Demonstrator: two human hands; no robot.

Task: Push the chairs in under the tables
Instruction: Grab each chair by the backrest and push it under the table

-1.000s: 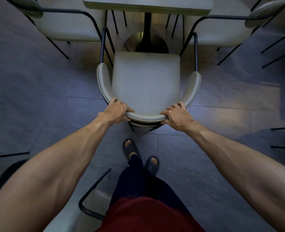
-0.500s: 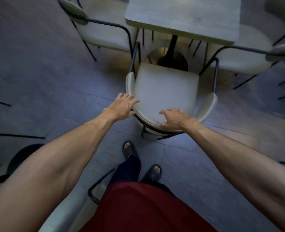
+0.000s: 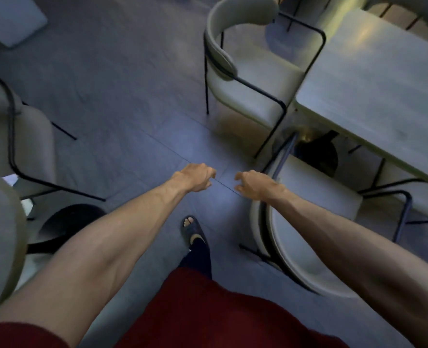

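Grey floor tiles fill the head view. Both hands, left hand (image 3: 195, 177) and right hand (image 3: 252, 185), are held out over bare floor with fingers loosely curled, gripping nothing. The near chair (image 3: 316, 209) is tucked partly beneath the surface (image 3: 373, 96); a second chair (image 3: 248, 69) is seen beside it, likely next.

Grey tiled floor (image 3: 122, 101) bears pale chairs (image 3: 255, 79); grey table (image 3: 378, 96).

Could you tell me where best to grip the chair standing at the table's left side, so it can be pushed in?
Probably grip the chair by its curved backrest top, from behind, away from the table: the rim faces outward, unobstructed.
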